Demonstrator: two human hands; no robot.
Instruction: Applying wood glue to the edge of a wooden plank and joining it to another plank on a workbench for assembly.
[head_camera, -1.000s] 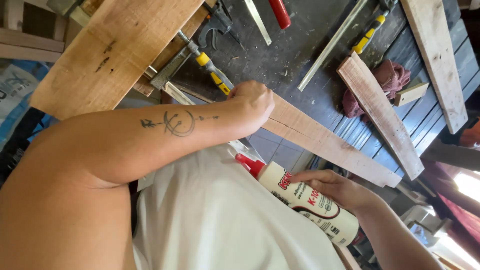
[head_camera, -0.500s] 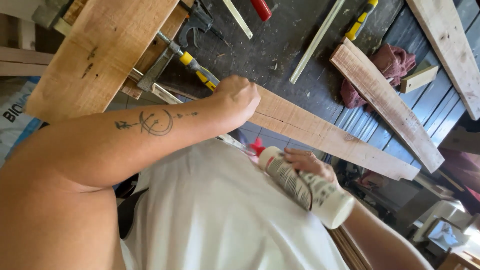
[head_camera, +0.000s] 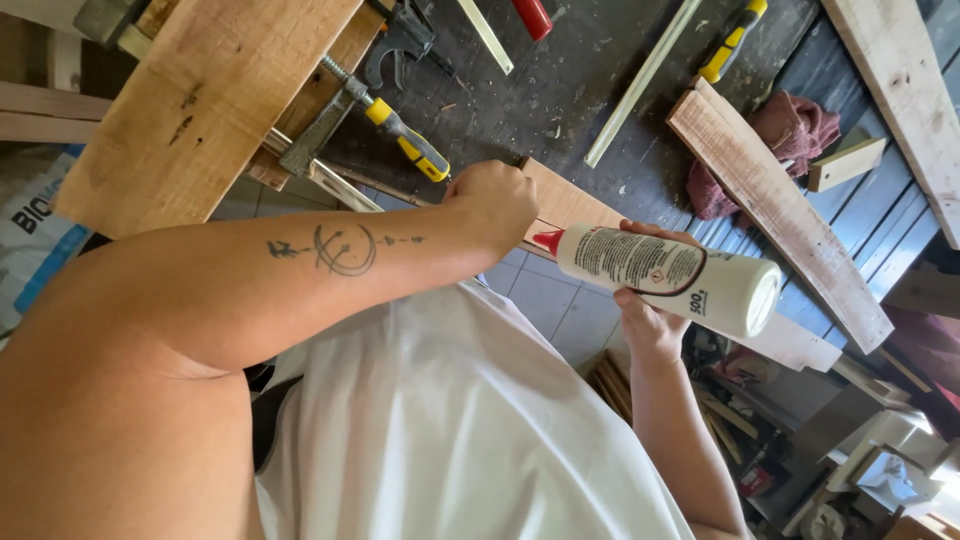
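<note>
Head view: we are now tipping the glue bottle (head_camera: 670, 280) level in our right hand (head_camera: 650, 320), its red tip newly meeting the plank (head_camera: 570, 205) under our closed left hand (head_camera: 495, 200).

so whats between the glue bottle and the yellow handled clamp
In the head view, the left hand gripping the board lies between the glue bottle and the clamp.

Open dark bench (head_camera: 560, 100) beyond the hands — bare strip between the yellow-handled clamp (head_camera: 385, 125) and pale slat (head_camera: 640, 85). Blocked leftward by the wide plank (head_camera: 200, 100); rightward by the narrow board (head_camera: 770, 210) and red rag (head_camera: 800, 130).
</note>
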